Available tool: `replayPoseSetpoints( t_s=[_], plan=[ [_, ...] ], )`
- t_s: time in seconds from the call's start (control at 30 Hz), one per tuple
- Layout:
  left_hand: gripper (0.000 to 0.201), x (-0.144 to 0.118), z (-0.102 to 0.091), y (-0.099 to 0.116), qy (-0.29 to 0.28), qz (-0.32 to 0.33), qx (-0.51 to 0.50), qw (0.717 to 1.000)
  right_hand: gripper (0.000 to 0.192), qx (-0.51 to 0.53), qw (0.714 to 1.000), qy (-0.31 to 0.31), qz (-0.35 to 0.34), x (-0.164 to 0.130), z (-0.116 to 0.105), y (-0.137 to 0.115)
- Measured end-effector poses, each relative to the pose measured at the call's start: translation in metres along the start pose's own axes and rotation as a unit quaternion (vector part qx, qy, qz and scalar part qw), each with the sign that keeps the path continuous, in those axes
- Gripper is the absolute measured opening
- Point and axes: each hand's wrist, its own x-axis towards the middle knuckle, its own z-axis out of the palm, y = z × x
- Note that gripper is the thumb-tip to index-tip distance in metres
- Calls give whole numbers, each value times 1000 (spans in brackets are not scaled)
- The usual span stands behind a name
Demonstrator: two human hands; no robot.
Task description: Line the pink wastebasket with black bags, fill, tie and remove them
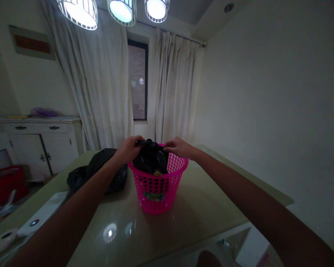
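A bright pink plastic basket with perforated sides and a small green label stands upright on the table. Inside its left part sits a black plastic bag, partly below the rim. My left hand pinches the bag's edge above the basket's left rim. Over the right rim, the fingers of my right hand grip the bag's other side. A small yellowish-brown thing shows at the bag's front near the rim; I cannot make out what it is.
More black plastic lies heaped on the table left of the basket, behind my left forearm. A white power strip and a round white object are at the table's left edge. A white cabinet stands beyond.
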Motion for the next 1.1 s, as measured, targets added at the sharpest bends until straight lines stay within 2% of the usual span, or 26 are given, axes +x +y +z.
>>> replayPoseSetpoints(
  t_s=[0.13, 0.23, 0.3, 0.4, 0.5, 0.6, 0.67, 0.77, 0.87, 0.97, 1.0, 1.03, 1.1],
  plan=[
    [39, 1, 9, 7, -49, -10, -81, 995, 15, -81, 996, 37, 7, 0, 6, -9],
    [44, 4, 13, 11, -88, 1, -92, 992, 14, -95, 994, 53, -31, 0, 9, -14],
    [37, 6, 12, 10, -68, 20, -44, 996, 10, -120, 990, 59, -47, -1, 7, -13],
    [27, 7, 10, 4, -7, 17, 11, 1000, 7, -146, 987, 64, -19, -3, 1, -9],
    [26, 8, 13, 6, 24, -5, 37, 999, 19, -93, 994, 61, 17, -2, 2, -11],
    [23, 8, 19, 16, 29, 4, 40, 999, 33, -23, 998, 48, 14, 1, 5, -19],
    [19, 8, 20, 20, 43, 6, 49, 998, 34, -36, 998, 46, 0, 1, 3, -21],
    [19, 6, 15, 12, 87, -32, 52, 994, 38, -98, 993, 64, 9, -2, -6, -12],
    [22, 1, 11, 2, 87, -73, 0, 994, 35, -106, 988, 103, 54, -8, -10, 3],
    [34, -3, 13, 8, 17, -55, -72, 996, 11, 19, 985, 159, 68, -10, -3, 8],
    [38, -4, 15, 13, -18, -45, -108, 993, 13, 91, 981, 164, 59, -10, 0, 7],
    [42, -4, 15, 18, -47, -38, -145, 988, 27, 163, 973, 157, 44, -11, 3, 5],
    [49, -4, 15, 24, -57, -47, -203, 976, 44, 265, 957, 121, 7, -14, 5, 2]
  ],
)
